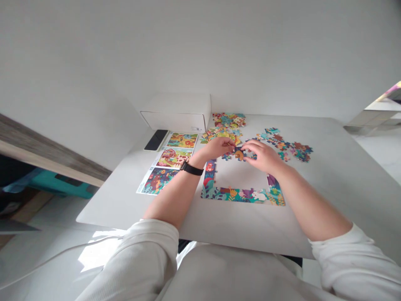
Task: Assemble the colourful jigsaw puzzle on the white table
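Note:
A partly built jigsaw puzzle (242, 195) lies on the table as a border with a bare middle; plants and a white animal show along its near side. At its far edge my left hand (217, 148), with a black watch on the wrist, has its fingers pinched together at a dark puzzle piece with an orange shape (239, 154). From the other side, the curled thumb and fingers of my right hand (263, 155) grip the right edge of that piece. The hands partly cover the far border, so how the piece sits against its neighbours is hard to see.
Loose puzzle pieces lie in piles beyond the hands (228, 120) and to the right (299, 151). Left of the puzzle is a sheet with three pictures (171, 159), beside a dark phone (156, 140). A white box (177, 119) stands against the wall on the white table (125, 205).

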`<state>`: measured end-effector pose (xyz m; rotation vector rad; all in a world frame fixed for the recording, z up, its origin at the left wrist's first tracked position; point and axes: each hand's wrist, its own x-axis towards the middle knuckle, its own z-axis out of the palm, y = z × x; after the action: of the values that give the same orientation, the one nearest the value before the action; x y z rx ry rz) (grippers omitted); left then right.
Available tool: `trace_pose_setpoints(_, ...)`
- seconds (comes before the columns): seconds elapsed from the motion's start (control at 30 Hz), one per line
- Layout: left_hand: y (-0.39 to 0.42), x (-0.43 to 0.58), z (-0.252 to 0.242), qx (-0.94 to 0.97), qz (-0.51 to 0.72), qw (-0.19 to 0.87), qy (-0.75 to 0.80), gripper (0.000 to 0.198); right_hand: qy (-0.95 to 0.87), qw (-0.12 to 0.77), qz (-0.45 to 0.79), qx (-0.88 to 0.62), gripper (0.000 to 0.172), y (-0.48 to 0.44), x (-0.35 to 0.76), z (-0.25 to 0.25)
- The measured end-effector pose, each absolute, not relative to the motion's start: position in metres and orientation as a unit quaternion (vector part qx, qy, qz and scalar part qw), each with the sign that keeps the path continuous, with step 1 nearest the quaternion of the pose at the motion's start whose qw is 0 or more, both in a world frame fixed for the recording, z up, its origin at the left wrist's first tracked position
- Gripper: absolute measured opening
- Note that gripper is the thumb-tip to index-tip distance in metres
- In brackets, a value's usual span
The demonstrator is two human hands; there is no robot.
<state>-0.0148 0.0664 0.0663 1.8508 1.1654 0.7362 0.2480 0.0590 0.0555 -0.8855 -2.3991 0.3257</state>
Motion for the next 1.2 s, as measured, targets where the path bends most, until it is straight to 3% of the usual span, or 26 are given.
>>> trace_pose_setpoints(0.2, 0.075, -0.036, 0.051, 0.797, 0.240, 0.228, 0.506, 0.019, -0.895, 0.255, 0.117, -0.348, 0.026, 0.065, 0.254, 0.054)
trace_pose_setpoints(0.33, 0.076, -0.042, 0.045, 0.839, 0.183, 0.169, 0.484, 0.028, -0.905, 0.216, 0.126, -0.345, 0.024, 0.076, 0.259, 0.060)
trace_pose_setpoints(0.53, 0.077, -0.042, 0.035, 0.855, 0.149, 0.162, 0.469, 0.033, -0.914, 0.180, 0.105, -0.348, 0.022, 0.094, 0.252, 0.068)
trace_pose_setpoints(0.83, 0.076, -0.041, 0.033, 0.873, 0.098, 0.113, 0.465, 0.034, -0.916, 0.181, 0.089, -0.348, 0.019, 0.101, 0.234, 0.016)
trace_pose_setpoints(1.2, 0.076, -0.040, 0.032, 0.879, 0.103, 0.088, 0.458, 0.029, -0.920, 0.171, 0.080, -0.342, 0.018, 0.101, 0.232, 0.005)
